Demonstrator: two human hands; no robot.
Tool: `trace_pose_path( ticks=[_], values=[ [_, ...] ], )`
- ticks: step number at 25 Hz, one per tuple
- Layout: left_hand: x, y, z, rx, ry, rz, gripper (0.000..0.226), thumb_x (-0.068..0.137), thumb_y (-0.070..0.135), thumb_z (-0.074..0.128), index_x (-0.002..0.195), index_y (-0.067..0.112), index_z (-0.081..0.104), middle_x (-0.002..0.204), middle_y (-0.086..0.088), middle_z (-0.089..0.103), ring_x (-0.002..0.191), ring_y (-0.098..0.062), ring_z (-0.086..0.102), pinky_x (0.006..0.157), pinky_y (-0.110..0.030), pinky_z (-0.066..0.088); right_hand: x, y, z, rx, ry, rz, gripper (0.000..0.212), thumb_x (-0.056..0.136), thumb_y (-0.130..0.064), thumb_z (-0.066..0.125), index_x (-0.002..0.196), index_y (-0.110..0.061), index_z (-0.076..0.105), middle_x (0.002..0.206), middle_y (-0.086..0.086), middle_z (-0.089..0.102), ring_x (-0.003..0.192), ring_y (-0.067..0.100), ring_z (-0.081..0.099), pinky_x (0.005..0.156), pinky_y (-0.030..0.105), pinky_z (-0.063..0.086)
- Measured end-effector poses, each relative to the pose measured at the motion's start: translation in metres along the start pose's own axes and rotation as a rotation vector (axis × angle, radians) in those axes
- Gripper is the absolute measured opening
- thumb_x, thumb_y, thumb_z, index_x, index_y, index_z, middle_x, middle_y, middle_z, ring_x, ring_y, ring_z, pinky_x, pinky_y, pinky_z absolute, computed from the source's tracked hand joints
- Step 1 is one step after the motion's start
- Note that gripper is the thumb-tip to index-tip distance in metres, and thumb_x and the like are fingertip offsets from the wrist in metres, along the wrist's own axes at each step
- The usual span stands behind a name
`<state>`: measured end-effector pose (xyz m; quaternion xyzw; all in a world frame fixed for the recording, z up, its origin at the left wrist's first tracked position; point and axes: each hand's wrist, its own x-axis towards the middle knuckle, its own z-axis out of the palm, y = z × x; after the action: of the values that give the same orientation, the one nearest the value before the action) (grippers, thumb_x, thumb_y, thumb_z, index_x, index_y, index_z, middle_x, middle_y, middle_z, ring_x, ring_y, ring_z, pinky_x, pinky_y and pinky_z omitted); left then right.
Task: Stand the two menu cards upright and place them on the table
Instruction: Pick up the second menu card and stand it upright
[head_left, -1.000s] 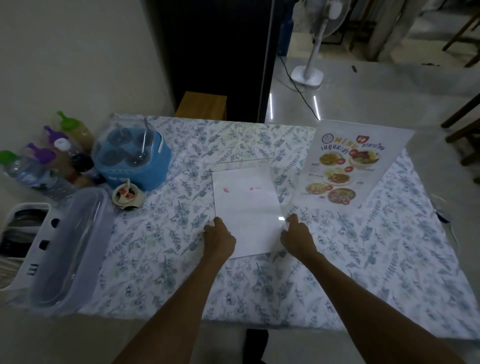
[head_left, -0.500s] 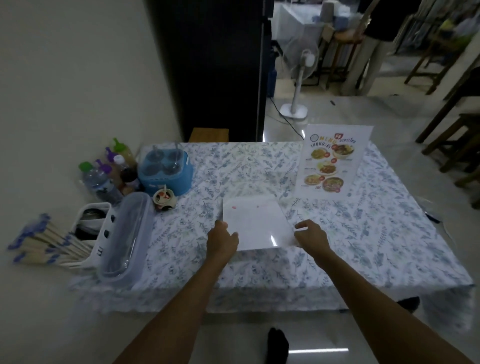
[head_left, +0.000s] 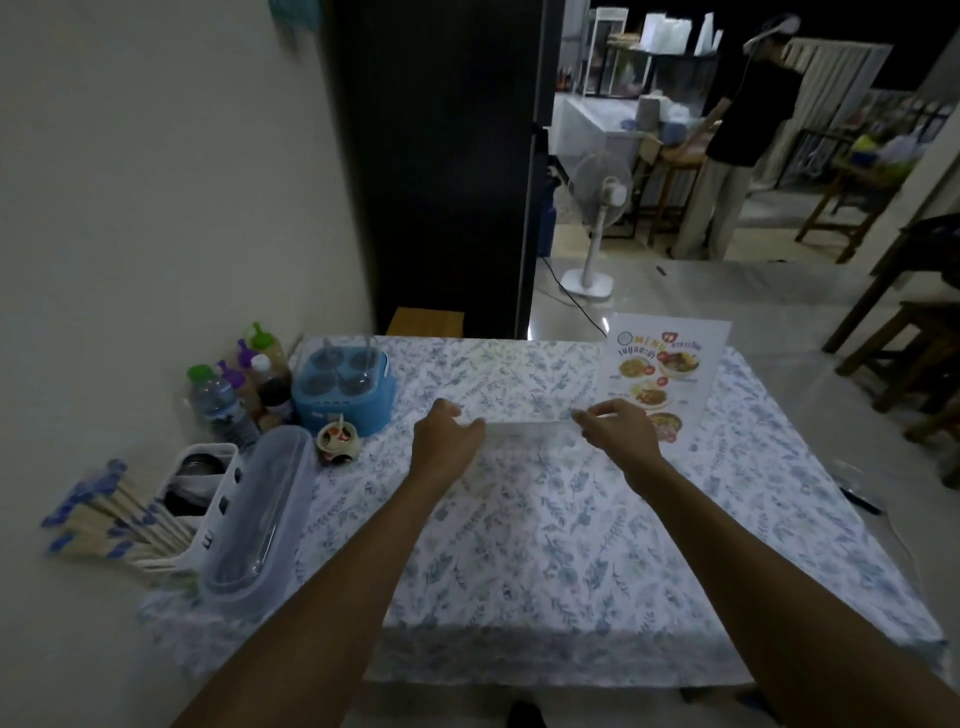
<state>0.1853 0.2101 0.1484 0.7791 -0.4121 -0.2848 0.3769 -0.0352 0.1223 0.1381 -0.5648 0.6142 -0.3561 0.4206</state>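
Your left hand (head_left: 448, 439) and your right hand (head_left: 621, 434) are both out over the middle of the table (head_left: 545, 545), each pinching one end of the second menu card (head_left: 527, 415), fingers closed on its side edges. That card is seen nearly edge-on between your hands, its clear holder showing the floral cloth through it, so whether its base touches the table cannot be told. The first menu card (head_left: 662, 371) stands upright at the far right of the table, its printed face with food photos turned toward you; your right hand overlaps its lower left corner in the view. Along the left edge of the table sit a blue condiment caddy (head_left: 343, 392), a cluster of sauce bottles (head_left: 260, 374) and a water bottle (head_left: 215, 402) behind it, a small ceramic pot (head_left: 337, 441), and a clear lidded container (head_left: 254, 514) beside a white cutlery holder (head_left: 200, 486). A white standing fan (head_left: 600, 208) is on the floor beyond the table.
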Motion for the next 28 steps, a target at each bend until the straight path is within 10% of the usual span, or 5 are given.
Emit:
trace_pose_path(
  ticks=[10, 28],
  values=[
    [0.138, 0.044, 0.008, 0.232, 0.091, 0.106, 0.023, 0.095, 0.031, 0.051, 0.116, 0.023, 0.055, 0.105, -0.008, 0.067, 0.090, -0.025, 0.064, 0.072, -0.035, 0.053, 0.137, -0.047, 0.010, -0.028, -0.143, -0.140, 0.022, 0.084, -0.036, 0.072, 0.096, -0.017, 0.069, 0.087, 0.003, 0.074, 0.080, 0.018, 0.072, 0.079, 0.044, 0.062],
    [0.178, 0.021, 0.033, 0.211, 0.041, 0.217, 0.069, 0.091, 0.036, 0.059, 0.146, 0.039, 0.016, 0.106, 0.002, 0.070, 0.089, -0.018, 0.069, 0.075, -0.045, 0.060, 0.200, -0.020, 0.047, -0.260, -0.161, -0.322, 0.024, 0.098, -0.036, 0.054, 0.103, -0.014, 0.061, 0.104, 0.009, 0.074, 0.080, 0.013, 0.064, 0.060, 0.015, 0.046]
  ],
)
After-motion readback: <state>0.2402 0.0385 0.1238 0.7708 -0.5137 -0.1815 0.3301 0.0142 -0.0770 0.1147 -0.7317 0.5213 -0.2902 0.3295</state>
